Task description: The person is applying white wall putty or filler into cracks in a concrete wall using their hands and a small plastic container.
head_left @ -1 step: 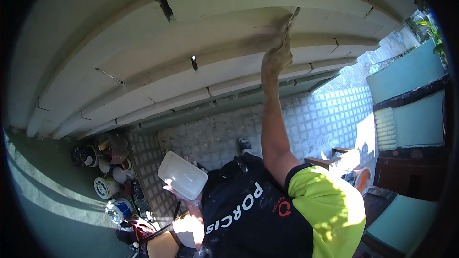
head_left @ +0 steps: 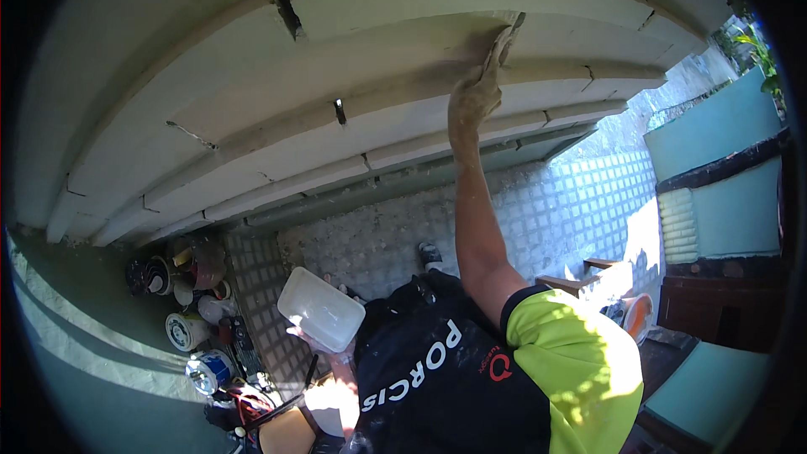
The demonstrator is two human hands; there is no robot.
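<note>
My right arm reaches up to the pale stepped overhang. My right hand (head_left: 476, 99) is closed on a thin flat-bladed tool (head_left: 504, 44), seen nearly edge-on, its exact kind unclear. The tool is held up against the overhang's underside (head_left: 403, 50), next to a short crack in it. Low in front of my body, my left hand (head_left: 313, 340) grips a whitish rectangular plastic tub (head_left: 322, 307) from its near side. The tub is tilted; most of my left fingers are hidden behind it.
More cracks break the overhang, including a dark gap (head_left: 289, 13) and a small see-through hole (head_left: 340, 111). Buckets (head_left: 185, 330) and loose gear stand along the left wall. A wooden frame (head_left: 561, 284) and an orange-lined bucket (head_left: 636, 318) are at right, above a tiled floor (head_left: 597, 193).
My right hand has shifted slightly left and up along the overhang with the tool. My left hand and the tub stay in place.
</note>
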